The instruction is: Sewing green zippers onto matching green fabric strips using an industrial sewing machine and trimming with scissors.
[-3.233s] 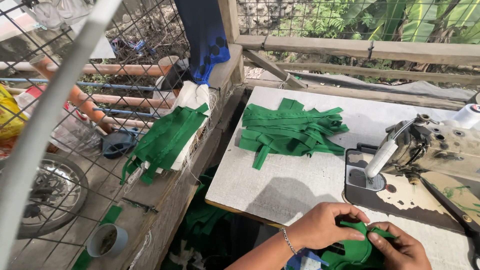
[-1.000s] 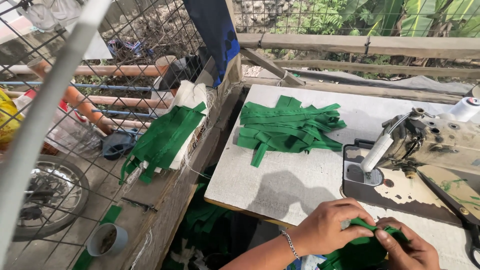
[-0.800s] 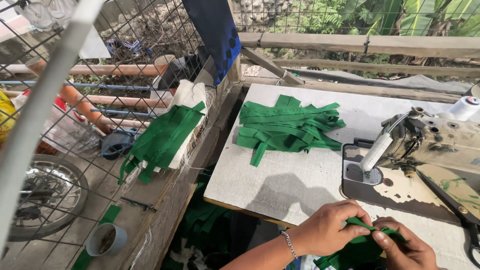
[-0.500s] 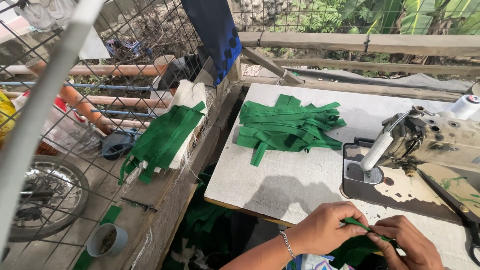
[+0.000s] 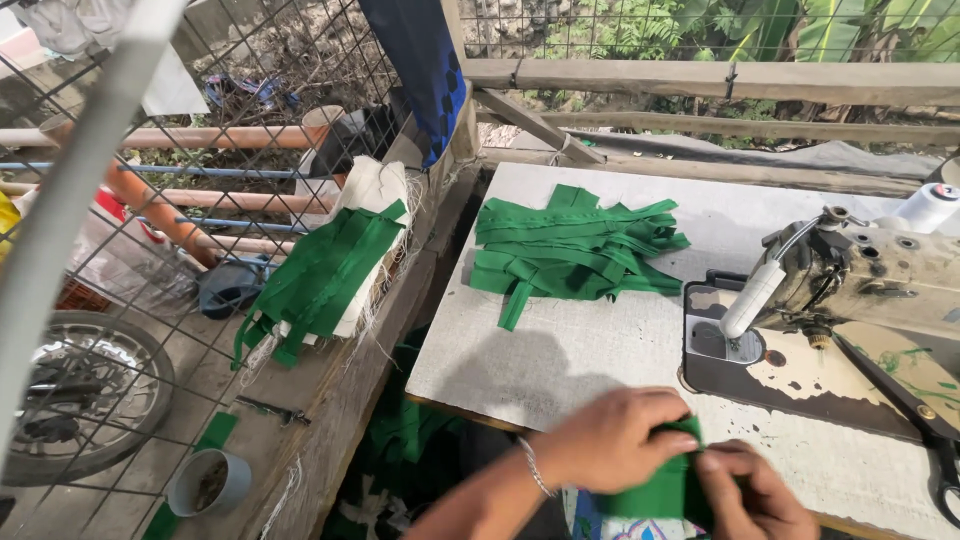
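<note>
My left hand and my right hand both pinch a small green fabric piece at the near edge of the white sewing table. The fingers of the two hands meet over the cloth's top edge. A pile of green fabric strips lies at the far left of the table. The worn sewing machine stands to the right of my hands.
Black scissors lie on the table at the right. Green and white cloth is draped over a wooden ledge at the left, beside a wire mesh fence. A wheel and a small pot sit below. More green cloth lies under the table.
My hands have kept working the green piece at the table's near edge, shifting slightly lower and folding it flatter. The pile and machine have not moved.
</note>
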